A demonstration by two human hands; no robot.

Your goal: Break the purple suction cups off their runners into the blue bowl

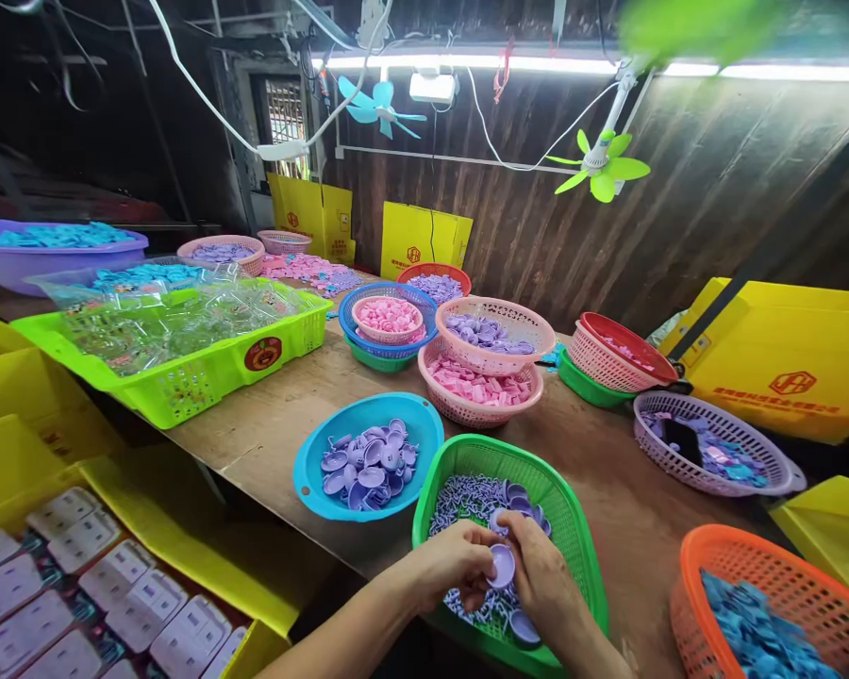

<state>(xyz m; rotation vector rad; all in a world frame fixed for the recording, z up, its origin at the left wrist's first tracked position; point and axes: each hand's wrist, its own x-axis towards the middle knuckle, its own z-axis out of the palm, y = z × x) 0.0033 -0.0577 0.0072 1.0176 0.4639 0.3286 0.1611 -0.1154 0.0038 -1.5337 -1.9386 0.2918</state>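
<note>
Over a green basket (573, 500) both hands are close together. My left hand (459, 564) is closed, its fingers pinching a small round purple plastic cup (502, 566). Beside it, my right hand (541, 566) has its fingers closed around another purple piece (496, 521), partly hidden by the fingertips. In the basket lie many small purple hook-like pieces (467, 498) and several purple cups (524, 627). Just left of it, a blue bowl (311, 443) holds a heap of similar purple cups (372, 464).
Pink baskets (467, 407) of pink and purple parts stand behind. An orange basket (693, 575) of blue parts is at right. A lime crate (184, 391) of clear packages is at left. Yellow cartons (807, 358) surround the wooden table (255, 434); small fans (601, 165) hang above.
</note>
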